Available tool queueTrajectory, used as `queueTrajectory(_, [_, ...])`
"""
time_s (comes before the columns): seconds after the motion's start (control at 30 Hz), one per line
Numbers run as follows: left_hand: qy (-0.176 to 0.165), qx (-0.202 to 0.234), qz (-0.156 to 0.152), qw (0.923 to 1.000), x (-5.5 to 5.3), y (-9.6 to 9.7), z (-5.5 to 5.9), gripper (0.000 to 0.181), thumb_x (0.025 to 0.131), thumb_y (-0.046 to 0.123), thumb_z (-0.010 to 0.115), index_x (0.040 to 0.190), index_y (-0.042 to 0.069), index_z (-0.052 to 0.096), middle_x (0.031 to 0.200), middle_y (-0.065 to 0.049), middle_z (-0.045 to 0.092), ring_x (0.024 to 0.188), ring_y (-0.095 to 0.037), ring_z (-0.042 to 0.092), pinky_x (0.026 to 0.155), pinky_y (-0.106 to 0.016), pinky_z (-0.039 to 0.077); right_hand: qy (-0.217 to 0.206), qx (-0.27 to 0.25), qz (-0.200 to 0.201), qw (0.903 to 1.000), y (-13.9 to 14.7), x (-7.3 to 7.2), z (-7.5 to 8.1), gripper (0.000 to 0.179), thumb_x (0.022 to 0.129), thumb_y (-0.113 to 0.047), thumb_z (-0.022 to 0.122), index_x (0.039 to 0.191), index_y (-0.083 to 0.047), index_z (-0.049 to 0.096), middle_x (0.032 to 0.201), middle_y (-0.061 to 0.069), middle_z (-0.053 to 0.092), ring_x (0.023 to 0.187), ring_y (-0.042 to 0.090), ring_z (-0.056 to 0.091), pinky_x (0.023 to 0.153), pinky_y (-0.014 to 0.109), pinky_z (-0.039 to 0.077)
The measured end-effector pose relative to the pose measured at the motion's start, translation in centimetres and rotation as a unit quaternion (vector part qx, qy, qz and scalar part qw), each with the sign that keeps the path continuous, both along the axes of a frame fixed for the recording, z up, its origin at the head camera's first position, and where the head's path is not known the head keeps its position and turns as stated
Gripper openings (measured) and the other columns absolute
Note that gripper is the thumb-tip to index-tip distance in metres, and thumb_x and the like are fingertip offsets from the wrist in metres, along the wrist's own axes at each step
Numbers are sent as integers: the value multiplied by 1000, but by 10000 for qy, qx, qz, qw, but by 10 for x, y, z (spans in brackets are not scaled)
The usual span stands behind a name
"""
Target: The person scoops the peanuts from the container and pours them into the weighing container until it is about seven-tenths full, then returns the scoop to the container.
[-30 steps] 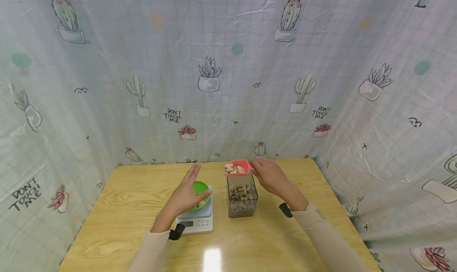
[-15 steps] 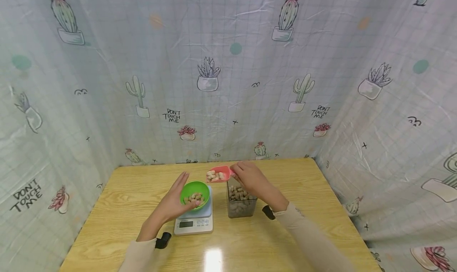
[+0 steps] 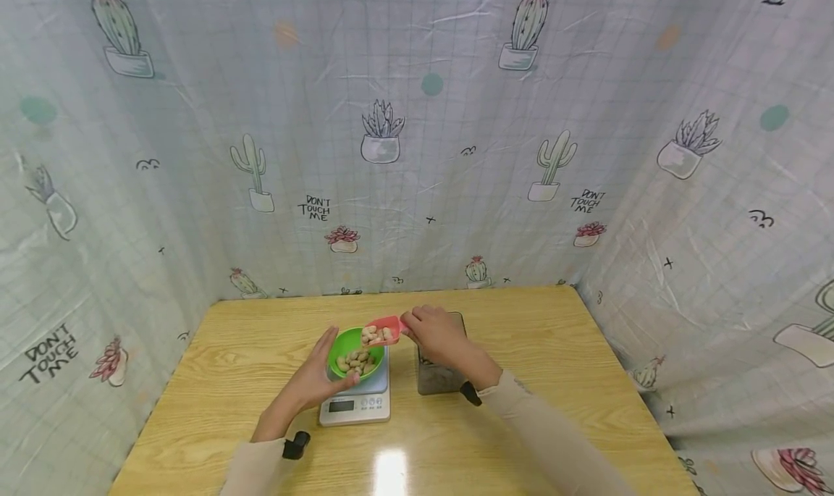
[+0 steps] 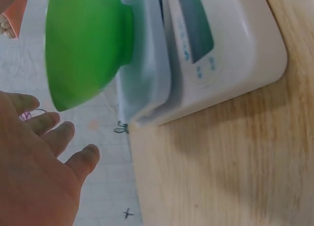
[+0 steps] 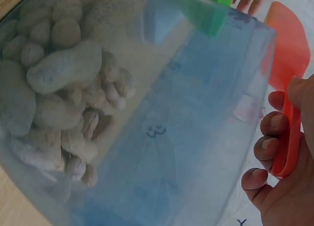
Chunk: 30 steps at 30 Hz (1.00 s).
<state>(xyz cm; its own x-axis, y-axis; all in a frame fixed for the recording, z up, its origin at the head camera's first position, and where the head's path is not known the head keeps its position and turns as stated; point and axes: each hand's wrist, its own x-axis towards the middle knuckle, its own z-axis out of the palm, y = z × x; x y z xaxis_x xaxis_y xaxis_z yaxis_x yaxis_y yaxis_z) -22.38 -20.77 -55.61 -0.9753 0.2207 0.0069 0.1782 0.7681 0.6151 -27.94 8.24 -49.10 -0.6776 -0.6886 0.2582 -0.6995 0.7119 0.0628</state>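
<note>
My right hand (image 3: 438, 337) grips the handle of a red scoop (image 5: 288, 44) loaded with peanuts (image 3: 374, 334). The scoop's front end hangs over the right rim of a green bowl (image 3: 343, 342), which has peanuts at its bottom. Under the bowl is a white kitchen scale (image 4: 235, 49) with a pale blue platform. My left hand (image 3: 309, 381) is spread around the bowl's left side, thumb near its front rim; in the left wrist view the fingers (image 4: 59, 137) show a gap from the bowl.
A see-through dark container (image 3: 435, 380) of peanuts stands right of the scale, partly hidden beneath my right hand. Wood-grain table (image 3: 521, 438) lies underneath. A cactus-print curtain (image 3: 417, 192) hangs behind and along both sides.
My right hand has carried the loaded scoop leftward from above the container to the bowl's rim. My left hand has shifted slightly left and down, uncovering the bowl.
</note>
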Motion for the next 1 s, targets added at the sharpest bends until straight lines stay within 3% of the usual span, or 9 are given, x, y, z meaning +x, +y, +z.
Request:
queueTrajectory(0.3, [-279,78,125,9995,-5,2,-11,115,80,60,71,160,11,4,165,-18,7,141,-51,32,105,-65,38,21,472,18,9989,-15,-1,-3,20,103,-34,50,117,-21,58,97,-4,62,90,14,59,76,32,50])
queueTrajectory(0.53, [-475,136,200,9986,-6,2,-17,115,81,63,69,160,12,3,165,-20,9,141,-51,32,106,-66,37,10,746,122,9971,-24,-1,-4,22,105,-36,45,115,-21,58,97,-3,62,91,16,60,75,33,48])
queueTrajectory(0.77, [-536,207,266,9980,-8,2,-18,115,80,66,68,160,12,5,163,-21,15,141,-51,32,106,-66,36,443,1070,173,9931,-35,-4,5,22,105,-35,46,114,-21,61,96,-3,64,87,15,60,70,31,45])
queueTrajectory(1.0, [-610,346,298,9971,-7,3,-17,116,79,65,70,160,12,6,164,-20,14,143,-49,31,107,-65,36,343,1442,120,9889,-42,-5,15,22,106,-30,44,113,-22,63,98,-2,66,89,15,61,73,32,48])
